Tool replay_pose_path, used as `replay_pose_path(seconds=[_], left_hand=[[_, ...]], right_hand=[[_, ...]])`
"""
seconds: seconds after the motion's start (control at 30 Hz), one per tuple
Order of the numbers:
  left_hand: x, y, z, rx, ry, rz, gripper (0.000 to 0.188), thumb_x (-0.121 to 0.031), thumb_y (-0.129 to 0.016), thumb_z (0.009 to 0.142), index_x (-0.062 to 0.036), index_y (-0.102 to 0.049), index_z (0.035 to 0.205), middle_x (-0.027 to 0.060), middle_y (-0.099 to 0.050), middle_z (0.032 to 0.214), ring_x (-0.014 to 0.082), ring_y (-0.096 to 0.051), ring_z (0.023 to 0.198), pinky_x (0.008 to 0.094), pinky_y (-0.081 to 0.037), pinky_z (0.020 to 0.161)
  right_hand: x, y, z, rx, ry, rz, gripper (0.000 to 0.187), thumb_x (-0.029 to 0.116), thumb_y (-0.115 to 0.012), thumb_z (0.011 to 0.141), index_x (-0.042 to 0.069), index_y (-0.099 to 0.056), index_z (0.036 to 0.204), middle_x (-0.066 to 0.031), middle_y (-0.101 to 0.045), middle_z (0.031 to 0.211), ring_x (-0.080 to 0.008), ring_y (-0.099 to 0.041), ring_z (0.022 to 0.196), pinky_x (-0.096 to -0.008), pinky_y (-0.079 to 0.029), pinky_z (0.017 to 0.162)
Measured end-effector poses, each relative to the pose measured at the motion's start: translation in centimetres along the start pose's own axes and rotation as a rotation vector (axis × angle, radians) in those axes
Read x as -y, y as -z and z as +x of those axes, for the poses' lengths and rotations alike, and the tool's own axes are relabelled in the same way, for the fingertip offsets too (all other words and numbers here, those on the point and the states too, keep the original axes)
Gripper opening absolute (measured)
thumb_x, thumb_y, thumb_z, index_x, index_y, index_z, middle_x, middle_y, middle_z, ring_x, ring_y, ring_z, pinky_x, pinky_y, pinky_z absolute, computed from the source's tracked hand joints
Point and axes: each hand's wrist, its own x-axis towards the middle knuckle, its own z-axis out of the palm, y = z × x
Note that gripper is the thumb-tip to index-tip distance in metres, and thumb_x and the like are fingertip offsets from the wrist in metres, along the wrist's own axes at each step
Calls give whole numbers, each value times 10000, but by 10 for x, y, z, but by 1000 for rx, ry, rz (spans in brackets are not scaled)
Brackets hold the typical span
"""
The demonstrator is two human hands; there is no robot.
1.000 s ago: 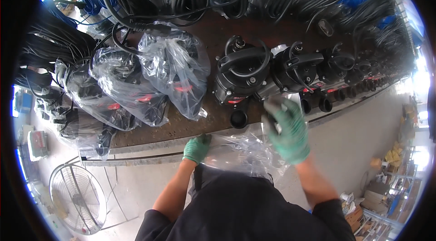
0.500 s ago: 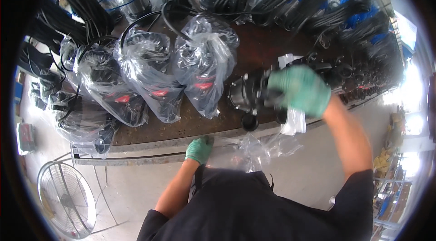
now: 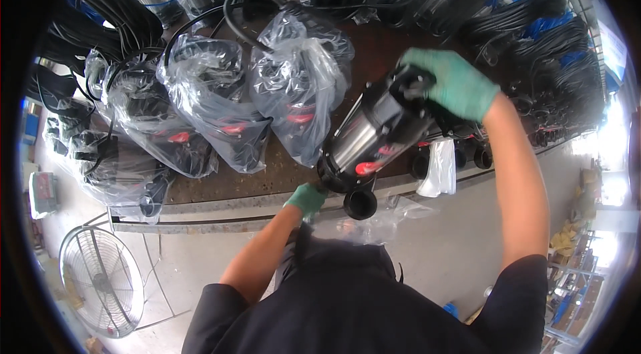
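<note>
The left hand [image 3: 307, 200] is at the bench edge [image 3: 220, 207], beside a clear bag [image 3: 392, 215]; whether its fingers pinch the film I cannot tell; just beyond, the black-and-steel pump [image 3: 370, 135] tilts, its long axis running from its base near that hand up rightward to the right hand [image 3: 461, 86], clamped on its top; bagged pumps [image 3: 304, 87] stand to its left

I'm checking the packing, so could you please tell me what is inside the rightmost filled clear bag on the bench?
Through the bag, a dark pump with a red patch shows; folds and glare cover finer details, and its back is hidden.
</note>
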Motion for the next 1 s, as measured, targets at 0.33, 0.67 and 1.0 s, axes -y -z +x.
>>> replay_pose_path(seconds=[0.33,0.67,1.0], left_hand=[[28,28,63,-81,96,367,463,-159,-447,1061,-119,-549,1511,102,-522,1568,243,-442,1457,324,-319,1223],[46,11,40,-302,311,-878,511,-272,-471,1039,-102,-506,1520,103,-546,1535,289,-501,1418,408,-386,1189],[-8,-16,-65,-287,293,-1439,369,-122,-741,853,-95,-679,1216,70,-727,1112,278,-702,1039,362,-572,893]], right_hand=[[-50,36,46,97,-218,-160,607,205,-733,972,177,-456,1512,-132,-646,1342,-292,-667,1108,-475,-671,819],[23,-60,-61,-77,533,-314,409,200,-817,829,100,-665,1196,-103,-741,909,-282,-732,814,-426,-561,730],[55,-102,-60,-316,492,-177,200,209,-753,856,106,-674,1008,-68,-676,865,-287,-704,752,-396,-566,643]])
